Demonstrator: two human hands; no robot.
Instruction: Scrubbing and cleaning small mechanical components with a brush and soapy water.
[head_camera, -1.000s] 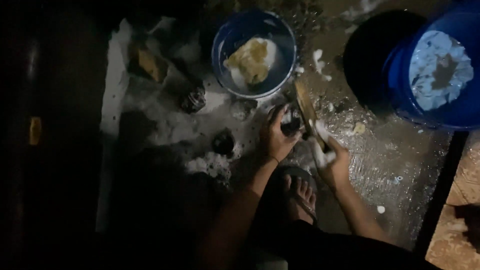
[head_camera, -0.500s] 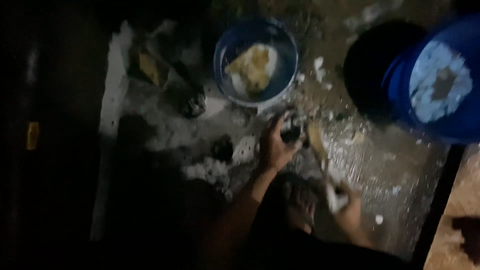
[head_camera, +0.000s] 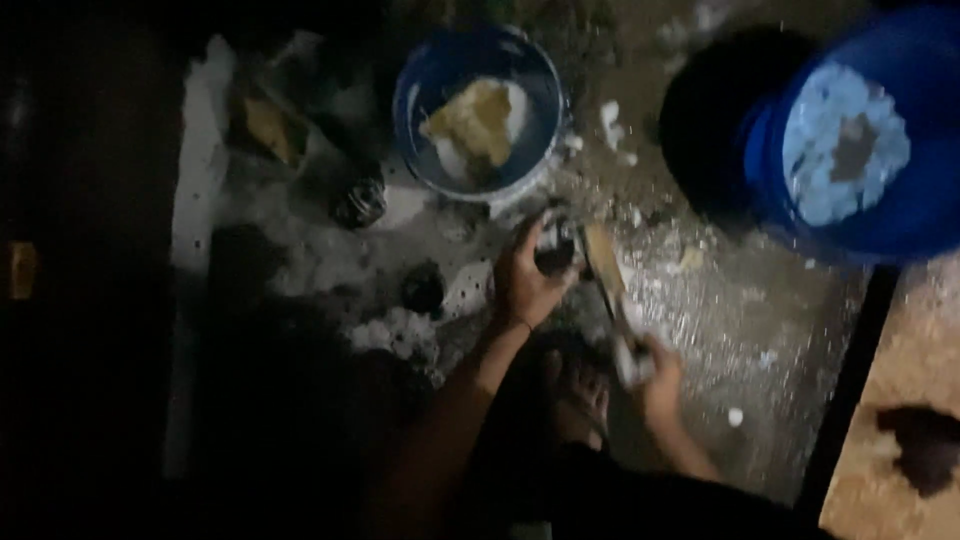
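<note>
My left hand (head_camera: 525, 280) grips a small dark round object (head_camera: 553, 256), right hand (head_camera: 655, 375) clenches a long tan-bladed brush (head_camera: 605, 275); best scrub steady, firm hold.

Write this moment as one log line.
left hand: holds dark object | right hand: holds brush | basin: ahead

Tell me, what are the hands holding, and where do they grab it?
The left hand wraps around a small dark object. The right hand grips a long brush-like tool by its lower end.
</note>
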